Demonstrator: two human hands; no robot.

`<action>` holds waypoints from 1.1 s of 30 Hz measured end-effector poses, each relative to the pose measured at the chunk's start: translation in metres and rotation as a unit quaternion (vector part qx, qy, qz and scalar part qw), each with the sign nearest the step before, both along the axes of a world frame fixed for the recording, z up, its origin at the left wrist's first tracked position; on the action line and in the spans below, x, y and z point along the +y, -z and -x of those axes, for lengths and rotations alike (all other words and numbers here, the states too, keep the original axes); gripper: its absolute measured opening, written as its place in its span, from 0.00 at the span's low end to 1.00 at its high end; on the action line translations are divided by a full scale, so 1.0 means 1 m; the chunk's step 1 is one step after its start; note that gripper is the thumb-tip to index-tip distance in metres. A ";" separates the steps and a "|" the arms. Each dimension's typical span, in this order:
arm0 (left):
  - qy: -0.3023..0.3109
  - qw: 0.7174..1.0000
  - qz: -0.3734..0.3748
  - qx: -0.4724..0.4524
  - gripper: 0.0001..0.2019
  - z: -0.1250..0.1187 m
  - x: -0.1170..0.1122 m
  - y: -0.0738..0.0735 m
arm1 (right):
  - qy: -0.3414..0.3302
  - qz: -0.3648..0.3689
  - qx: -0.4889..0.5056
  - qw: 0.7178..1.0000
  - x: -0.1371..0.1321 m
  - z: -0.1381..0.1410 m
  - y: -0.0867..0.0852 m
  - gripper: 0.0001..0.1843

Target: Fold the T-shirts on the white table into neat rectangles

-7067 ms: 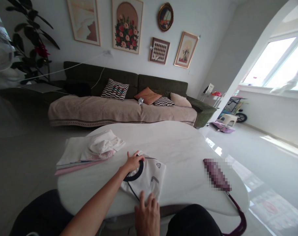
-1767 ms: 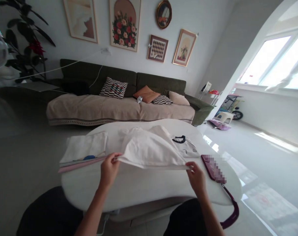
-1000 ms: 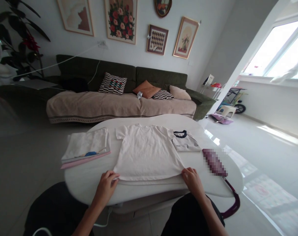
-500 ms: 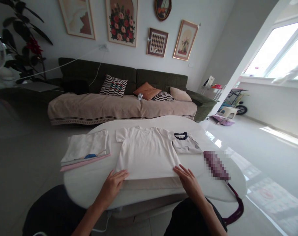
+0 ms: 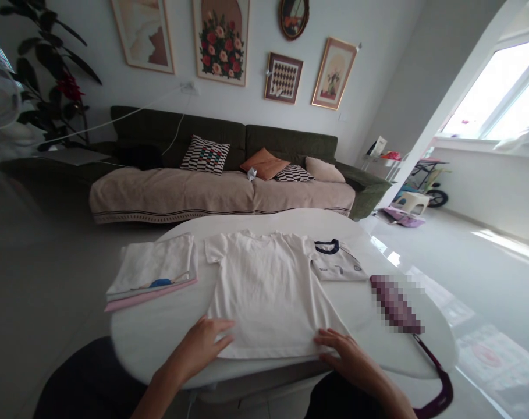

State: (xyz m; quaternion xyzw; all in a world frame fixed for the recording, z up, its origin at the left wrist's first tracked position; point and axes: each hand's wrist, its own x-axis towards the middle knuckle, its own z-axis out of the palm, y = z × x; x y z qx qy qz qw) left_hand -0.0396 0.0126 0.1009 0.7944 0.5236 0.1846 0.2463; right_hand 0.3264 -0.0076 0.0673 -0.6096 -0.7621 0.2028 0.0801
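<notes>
A white T-shirt (image 5: 268, 297) lies spread out on the white table (image 5: 159, 337), its neck at the far side and its hem towards me. At the hem's left corner is my left hand (image 5: 203, 344), its fingers apart and stretched over the cloth. My right hand (image 5: 345, 352) rests with fingers extended flat on the hem's right corner. To the left sits a stack of folded clothes (image 5: 153, 265), white and grey above pink. Beside the right sleeve lies a folded white shirt with a dark collar (image 5: 340, 267).
A purple object (image 5: 395, 305), partly pixelated, lies on the table's right side, with a curved dark purple strip (image 5: 436, 372) running past the edge. Behind the table stands a green sofa (image 5: 290, 139) with cushions and a beige cover. My knees are close to the near edge.
The T-shirt's hem has come closer to me and the shirt lies longer on the table. Both hands have moved nearer with it. The view has shifted slightly.
</notes>
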 end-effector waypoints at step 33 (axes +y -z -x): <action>-0.136 0.964 -0.112 0.197 0.27 -0.059 0.156 0.081 | 0.281 -0.074 0.050 0.955 0.368 -0.043 0.009 0.18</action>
